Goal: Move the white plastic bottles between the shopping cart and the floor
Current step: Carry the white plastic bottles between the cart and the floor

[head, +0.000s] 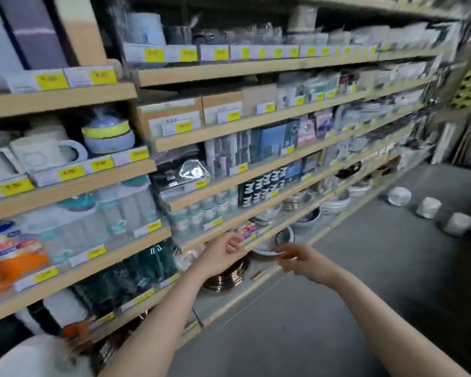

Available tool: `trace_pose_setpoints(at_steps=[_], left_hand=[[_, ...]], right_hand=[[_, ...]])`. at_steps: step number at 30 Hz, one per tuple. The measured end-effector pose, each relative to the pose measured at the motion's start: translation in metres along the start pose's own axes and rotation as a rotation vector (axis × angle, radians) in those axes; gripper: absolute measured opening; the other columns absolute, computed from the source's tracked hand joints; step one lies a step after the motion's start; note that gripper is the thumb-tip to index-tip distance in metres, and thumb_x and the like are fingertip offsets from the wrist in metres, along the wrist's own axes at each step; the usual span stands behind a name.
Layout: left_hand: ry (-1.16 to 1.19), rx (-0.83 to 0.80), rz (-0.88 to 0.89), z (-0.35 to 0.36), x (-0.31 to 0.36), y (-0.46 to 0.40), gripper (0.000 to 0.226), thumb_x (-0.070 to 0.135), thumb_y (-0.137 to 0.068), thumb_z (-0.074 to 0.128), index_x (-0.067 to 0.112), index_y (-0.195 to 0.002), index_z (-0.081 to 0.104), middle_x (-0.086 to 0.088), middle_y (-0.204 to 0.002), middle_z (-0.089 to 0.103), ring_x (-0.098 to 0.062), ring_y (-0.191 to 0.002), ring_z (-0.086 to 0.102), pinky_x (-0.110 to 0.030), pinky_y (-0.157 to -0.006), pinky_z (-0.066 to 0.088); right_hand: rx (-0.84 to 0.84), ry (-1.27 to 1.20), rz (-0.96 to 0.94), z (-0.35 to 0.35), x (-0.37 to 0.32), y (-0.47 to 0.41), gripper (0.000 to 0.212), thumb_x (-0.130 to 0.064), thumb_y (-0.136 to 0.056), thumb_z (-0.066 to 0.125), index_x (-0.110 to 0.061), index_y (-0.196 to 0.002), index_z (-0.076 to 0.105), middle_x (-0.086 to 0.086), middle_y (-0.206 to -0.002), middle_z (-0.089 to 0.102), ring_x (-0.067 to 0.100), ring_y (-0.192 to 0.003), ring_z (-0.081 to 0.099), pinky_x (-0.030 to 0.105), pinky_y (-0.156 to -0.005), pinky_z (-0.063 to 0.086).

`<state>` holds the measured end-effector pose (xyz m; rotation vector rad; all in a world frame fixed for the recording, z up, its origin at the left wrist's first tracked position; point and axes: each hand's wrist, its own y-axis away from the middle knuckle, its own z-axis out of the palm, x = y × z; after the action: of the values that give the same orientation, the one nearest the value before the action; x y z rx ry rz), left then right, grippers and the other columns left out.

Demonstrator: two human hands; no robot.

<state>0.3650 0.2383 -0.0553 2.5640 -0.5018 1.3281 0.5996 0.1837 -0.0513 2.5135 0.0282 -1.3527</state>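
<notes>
Both hands, left and right, reach out empty with loosely curled fingers. White plastic bottles stand on grey floor. Wooden shelves hold mugs.

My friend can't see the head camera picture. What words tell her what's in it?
Two empty hands, left hand and right hand, reach out beside wooden store shelves packed with mugs, jars and bowls. Several white bottles sit farther off on the grey floor.

Shop aisle, stocked wooden shelves, yellow price tags
</notes>
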Motion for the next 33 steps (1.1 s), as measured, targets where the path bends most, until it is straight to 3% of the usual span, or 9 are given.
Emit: trace_pose_setpoints(at_steps=[2,6,11,15,17,21,24,29,33], left_hand=[[-0.009,-0.028,0.030,0.017,0.010,-0.044,0.020,0.017,-0.087,0.065,0.019,-0.106,0.059,0.001,-0.098,0.063,-0.014,-0.086,0.057,-0.006,-0.068,0.041],[-0.024,-0.095,0.075,0.055,0.024,-0.134,0.018,0.016,-0.087,0.065,0.018,-0.104,0.059,0.005,-0.092,0.060,-0.010,-0.079,0.055,-0.009,-0.068,0.042],[-0.054,-0.250,0.111,0.103,0.038,-0.262,0.015,0.020,-0.087,0.064,0.030,-0.094,0.055,0.011,-0.085,0.058,-0.010,-0.078,0.055,-0.024,-0.077,0.045],[-0.101,-0.387,0.161,0.138,0.063,-0.367,0.018,0.019,-0.088,0.064,0.028,-0.099,0.053,0.009,-0.087,0.056,-0.005,-0.074,0.053,-0.013,-0.071,0.044],[-0.108,-0.420,0.190,0.160,0.077,-0.416,0.020,0.023,-0.087,0.065,0.030,-0.102,0.053,0.012,-0.088,0.056,-0.007,-0.077,0.054,-0.020,-0.075,0.046],[-0.142,-0.495,0.259,0.218,0.108,-0.493,0.020,0.022,-0.089,0.063,0.021,-0.108,0.057,0.008,-0.088,0.056,-0.010,-0.076,0.052,-0.012,-0.069,0.042],[-0.162,-0.544,0.301,0.267,0.134,-0.547,0.026,0.019,-0.090,0.062,0.014,-0.114,0.057,0.002,-0.092,0.055,-0.011,-0.077,0.051,-0.002,-0.063,0.037],[-0.126,-0.561,0.292,0.365,0.173,-0.633,0.024,0.016,-0.087,0.065,0.013,-0.109,0.058,0.004,-0.086,0.055,-0.012,-0.073,0.052,-0.022,-0.076,0.045],[-0.116,-0.581,0.258,0.434,0.213,-0.692,0.025,0.020,-0.087,0.065,0.017,-0.111,0.058,0.007,-0.090,0.057,-0.009,-0.073,0.053,-0.026,-0.079,0.048]], right_hand=[[0.020,-0.020,0.034,-0.034,0.020,-0.016,0.024,-0.023,-0.091,0.059,-0.027,-0.114,0.057,0.001,-0.101,0.064,0.012,-0.083,0.060,0.025,-0.074,0.047],[0.055,-0.055,0.086,-0.091,0.053,-0.053,0.016,-0.022,-0.092,0.057,-0.035,-0.100,0.057,0.002,-0.098,0.062,0.010,-0.080,0.061,0.025,-0.071,0.047],[0.165,-0.088,0.187,-0.169,0.100,-0.114,0.018,-0.019,-0.092,0.056,-0.025,-0.109,0.057,0.004,-0.104,0.062,0.011,-0.082,0.061,0.020,-0.069,0.046],[0.359,-0.155,0.256,-0.236,0.133,-0.156,0.022,-0.015,-0.093,0.056,-0.019,-0.114,0.057,0.007,-0.103,0.063,0.014,-0.083,0.061,0.019,-0.068,0.045],[0.392,-0.179,0.287,-0.268,0.152,-0.172,0.019,-0.014,-0.092,0.056,-0.021,-0.110,0.057,0.004,-0.101,0.063,0.014,-0.080,0.061,0.019,-0.066,0.044],[0.396,-0.193,0.368,-0.335,0.199,-0.193,0.018,-0.016,-0.092,0.056,-0.021,-0.110,0.056,0.001,-0.099,0.061,0.009,-0.075,0.061,0.016,-0.063,0.045],[0.340,-0.215,0.451,-0.392,0.244,-0.206,0.019,-0.021,-0.092,0.056,-0.021,-0.111,0.055,0.000,-0.097,0.060,0.010,-0.076,0.061,0.023,-0.067,0.045],[0.309,-0.228,0.512,-0.492,0.330,-0.227,0.020,-0.023,-0.092,0.056,-0.021,-0.111,0.055,-0.001,-0.096,0.061,0.012,-0.079,0.062,0.025,-0.067,0.045],[0.334,-0.236,0.498,-0.573,0.386,-0.241,0.016,-0.024,-0.091,0.056,-0.028,-0.107,0.056,0.000,-0.101,0.064,0.012,-0.082,0.063,0.025,-0.069,0.046]])
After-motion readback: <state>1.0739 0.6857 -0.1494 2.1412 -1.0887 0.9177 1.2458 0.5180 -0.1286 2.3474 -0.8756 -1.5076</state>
